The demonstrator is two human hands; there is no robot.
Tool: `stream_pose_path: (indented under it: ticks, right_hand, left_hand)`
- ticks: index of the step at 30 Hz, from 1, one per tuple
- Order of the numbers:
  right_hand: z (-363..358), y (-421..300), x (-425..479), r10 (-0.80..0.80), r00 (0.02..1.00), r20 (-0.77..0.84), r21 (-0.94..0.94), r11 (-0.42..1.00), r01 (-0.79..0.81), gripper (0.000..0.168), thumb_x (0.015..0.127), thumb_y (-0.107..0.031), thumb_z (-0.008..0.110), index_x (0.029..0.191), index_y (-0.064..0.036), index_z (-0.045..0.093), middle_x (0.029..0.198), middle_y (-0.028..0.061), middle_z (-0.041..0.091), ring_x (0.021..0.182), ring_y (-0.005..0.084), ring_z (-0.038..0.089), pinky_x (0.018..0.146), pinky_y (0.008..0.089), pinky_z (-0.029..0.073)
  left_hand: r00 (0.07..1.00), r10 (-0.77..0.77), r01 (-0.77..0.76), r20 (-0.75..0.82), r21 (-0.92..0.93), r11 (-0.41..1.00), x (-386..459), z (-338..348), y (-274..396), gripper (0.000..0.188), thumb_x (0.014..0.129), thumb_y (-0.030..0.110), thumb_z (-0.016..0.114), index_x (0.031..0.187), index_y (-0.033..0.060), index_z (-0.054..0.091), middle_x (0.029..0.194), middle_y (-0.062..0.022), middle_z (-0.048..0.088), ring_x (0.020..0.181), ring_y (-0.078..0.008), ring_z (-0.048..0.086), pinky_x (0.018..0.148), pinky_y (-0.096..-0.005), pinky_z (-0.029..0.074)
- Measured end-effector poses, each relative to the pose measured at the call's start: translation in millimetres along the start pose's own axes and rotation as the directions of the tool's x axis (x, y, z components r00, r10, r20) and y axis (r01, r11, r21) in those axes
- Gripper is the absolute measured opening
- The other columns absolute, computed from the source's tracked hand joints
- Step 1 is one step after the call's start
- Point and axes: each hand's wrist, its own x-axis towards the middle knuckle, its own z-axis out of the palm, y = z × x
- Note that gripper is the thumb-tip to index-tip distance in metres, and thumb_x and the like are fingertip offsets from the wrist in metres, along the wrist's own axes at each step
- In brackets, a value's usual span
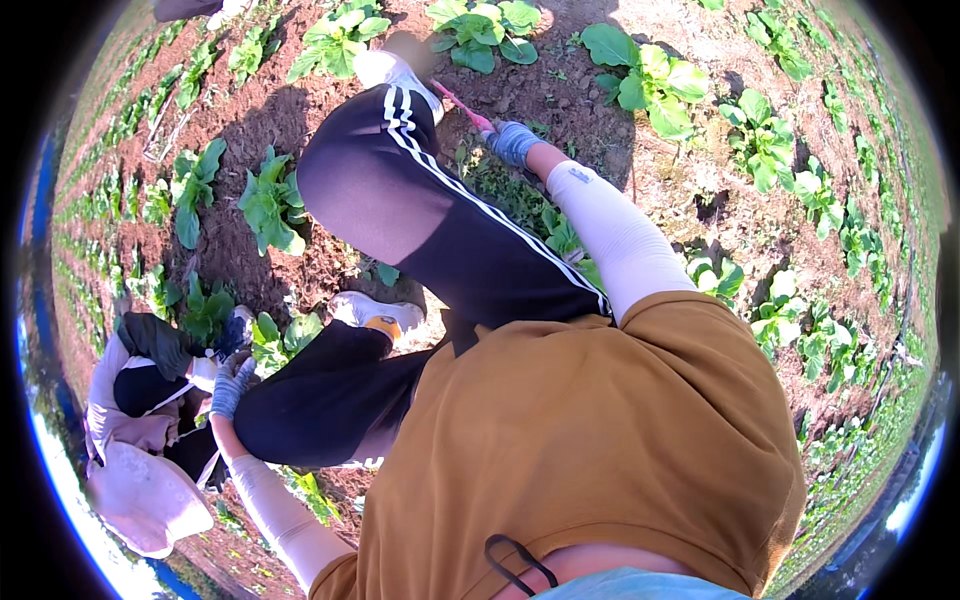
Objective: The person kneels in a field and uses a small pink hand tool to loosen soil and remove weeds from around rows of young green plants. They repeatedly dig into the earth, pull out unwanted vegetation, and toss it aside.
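My right hand (pixel 514 142), in a grey-blue knit glove, grips a thin pink-red tool handle (pixel 461 105) that slants away towards my white shoe (pixel 394 75). The tool's far end is blurred. Low weeds (pixel 510 187) grow in the soil just below this hand. My left hand (pixel 231 386), gloved the same way, is beside my bent left knee (pixel 277 420). Whether its fingers hold anything cannot be made out. Close past it, a leafy green plant (pixel 270 345) stands in the soil.
Another person (pixel 142 420) in a pale hat and light top crouches at the left, close to my left hand. Rows of leafy plants (pixel 645 79) run across brown soil (pixel 592 142). My second shoe (pixel 379 311) stands between plants. Part of someone else shows at the top left.
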Motion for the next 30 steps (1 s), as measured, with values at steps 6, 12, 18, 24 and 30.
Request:
stream_pose_path:
  ticks: [6, 12, 18, 24, 30]
  right_hand:
    - [-15.5, 66.7, -83.8, 0.114, 0.992, 0.054, -0.08, 0.991, -0.109, 0.05, 0.087, -0.037, 0.043, 0.127, -0.007, 0.041, 0.107, 0.0227, 0.057, 0.102, 0.0362, 0.054, 0.088, 0.0398, 0.042]
    - [-26.0, 129.1, -133.6, 0.16, 0.987, 0.031, -0.121, 0.98, -0.155, 0.051, 0.087, -0.035, 0.046, 0.128, -0.006, 0.039, 0.11, 0.0222, 0.055, 0.103, 0.0361, 0.053, 0.088, 0.0389, 0.042]
    - [-32.0, 113.8, -121.1, 0.147, 0.988, 0.051, 0.007, 0.989, -0.147, 0.048, 0.087, -0.035, 0.047, 0.126, -0.008, 0.042, 0.105, 0.0226, 0.057, 0.1, 0.0363, 0.055, 0.086, 0.0392, 0.043]
    - [-48.2, 95.5, -98.4, 0.113, 0.991, 0.067, -0.127, 0.986, -0.104, 0.049, 0.087, -0.036, 0.046, 0.127, -0.009, 0.04, 0.106, 0.0234, 0.056, 0.099, 0.0371, 0.054, 0.085, 0.04, 0.044]
    - [-74.2, 200.8, -176.1, 0.161, 0.983, -0.091, -0.083, 0.982, -0.169, 0.042, 0.088, -0.03, 0.048, 0.124, -0.009, 0.045, 0.097, 0.0216, 0.06, 0.085, 0.0344, 0.059, 0.075, 0.0354, 0.046]
  left_hand:
    - [0.994, -0.081, 0.083, -0.072, 0.024, 0.996, -24.1, 8.0, -3.7, 0.033, 0.083, 0.028, 0.061, 0.109, 0.0073, 0.055, 0.072, 0.0009, 0.056, 0.053, -0.0058, 0.047, 0.048, -0.0205, 0.038]
    - [0.976, -0.158, 0.158, -0.152, -0.013, 0.987, -37.3, 19.0, -10.9, 0.029, 0.082, 0.028, 0.063, 0.102, 0.008, 0.058, 0.071, 0.0025, 0.054, 0.052, -0.0045, 0.044, 0.046, -0.0206, 0.036]
    - [0.987, -0.125, 0.128, -0.104, 0.025, 0.991, -24.5, 18.4, -6.0, 0.028, 0.082, 0.026, 0.063, 0.103, 0.0076, 0.058, 0.069, 0.0033, 0.053, 0.052, -0.0038, 0.042, 0.045, -0.0194, 0.034]
    - [1.0, -0.013, 0.014, -0.025, 0.056, 0.998, -1.5, -1.5, -4.3, 0.032, 0.084, 0.028, 0.061, 0.106, 0.0059, 0.057, 0.084, 0.0002, 0.059, 0.062, -0.0052, 0.048, 0.055, -0.0203, 0.041]
    - [1.0, -0.012, 0.01, 0.008, 0.187, 0.982, -4.5, 4.2, 14.3, 0.032, 0.085, 0.024, 0.059, 0.109, 0.0035, 0.056, 0.091, -0.0031, 0.06, 0.078, -0.0093, 0.054, 0.07, -0.0221, 0.045]
